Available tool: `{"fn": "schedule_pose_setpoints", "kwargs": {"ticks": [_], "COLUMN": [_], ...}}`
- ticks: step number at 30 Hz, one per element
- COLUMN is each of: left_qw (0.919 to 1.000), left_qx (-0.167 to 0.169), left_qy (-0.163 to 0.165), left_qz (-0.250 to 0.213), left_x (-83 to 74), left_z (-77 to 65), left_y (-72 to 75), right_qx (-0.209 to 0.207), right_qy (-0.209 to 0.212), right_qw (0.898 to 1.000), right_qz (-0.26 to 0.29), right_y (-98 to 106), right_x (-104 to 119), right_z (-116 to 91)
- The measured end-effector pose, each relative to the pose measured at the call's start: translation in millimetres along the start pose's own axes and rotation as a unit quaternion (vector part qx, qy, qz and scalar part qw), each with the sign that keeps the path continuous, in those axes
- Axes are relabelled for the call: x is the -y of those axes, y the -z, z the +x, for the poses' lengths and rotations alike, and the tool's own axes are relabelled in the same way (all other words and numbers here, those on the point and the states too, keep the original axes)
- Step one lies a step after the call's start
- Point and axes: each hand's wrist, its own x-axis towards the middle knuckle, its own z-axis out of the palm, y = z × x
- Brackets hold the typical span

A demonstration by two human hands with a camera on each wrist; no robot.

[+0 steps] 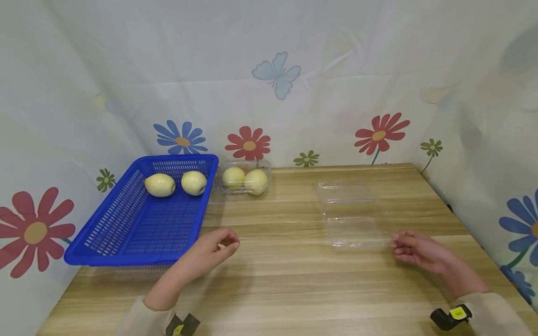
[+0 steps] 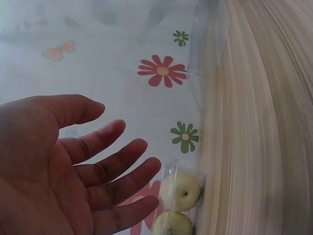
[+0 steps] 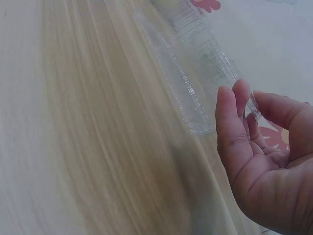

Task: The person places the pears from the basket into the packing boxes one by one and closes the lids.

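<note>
At the right of the table, my right hand (image 1: 420,252) pinches the near corner of an open, clear plastic clamshell box (image 1: 353,212) between thumb and fingers. The right wrist view shows the box (image 3: 190,73) slanting away from the fingertips, with no fruit visible in it. My left hand (image 1: 208,252) hovers beside the near right corner of a blue plastic basket (image 1: 145,259), fingers loosely bent and holding nothing. Two pale yellow pears (image 1: 160,185) lie at the far end of the basket. Another clear box (image 1: 222,184) behind it holds two more pears (image 1: 256,181).
A wood-grain table (image 1: 286,280) carries everything. Behind and at both sides hangs a white curtain (image 1: 336,93) printed with flowers and a butterfly. The filled box stands close to the basket's right rim, near the table's back edge.
</note>
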Motion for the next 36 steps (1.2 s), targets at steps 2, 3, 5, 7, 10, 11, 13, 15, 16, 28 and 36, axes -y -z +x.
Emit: {"fn": "schedule_pose_setpoints", "kwargs": {"ticks": [2,3,5,7,10,11,13,15,16,28,36], "left_qw": [1.0000,1.0000,1.0000,1.0000,1.0000,1.0000,1.0000,1.0000,1.0000,1.0000,0.9999], "left_qx": [0.000,0.000,0.000,-0.001,0.002,0.003,0.005,0.006,0.006,0.008,0.015], "left_qy": [0.000,0.000,0.000,0.000,0.000,0.001,0.004,0.005,0.006,0.005,0.004], "left_qz": [0.001,0.001,0.001,0.001,0.001,0.002,0.002,0.002,0.003,0.003,-0.001], "left_x": [0.2,0.3,0.3,0.4,0.5,0.5,0.6,0.7,0.8,0.6,1.1], "left_z": [-0.2,-0.2,-0.5,-0.5,-0.3,-0.2,0.1,0.4,0.5,0.5,0.2], "left_y": [-0.5,-0.7,-1.0,-1.3,-1.4,-1.4,-1.2,-0.9,-0.7,-1.0,-2.6], "right_qx": [0.006,0.007,0.006,0.000,-0.015,-0.021,-0.027,-0.030,-0.030,-0.027,-0.029], "right_qy": [-0.001,-0.001,-0.002,-0.006,-0.015,-0.019,-0.024,-0.025,-0.024,-0.012,-0.009], "right_qw": [1.000,1.000,1.000,1.000,1.000,0.999,0.999,0.999,0.999,0.999,1.000], "right_qz": [0.000,0.000,0.001,-0.005,-0.015,-0.018,-0.023,-0.022,-0.021,-0.022,-0.003], "right_y": [-2.6,-4.2,-7.5,-12.0,-19.5,-22.2,-27.1,-31.8,-34.0,-55.8,-69.8], "right_x": [0.1,-0.1,-0.7,-1.1,-0.9,-0.7,-0.3,-0.3,-0.3,-2.1,-1.9], "right_z": [0.9,1.5,3.3,5.6,9.4,10.7,13.1,15.8,17.1,30.6,33.6]}}
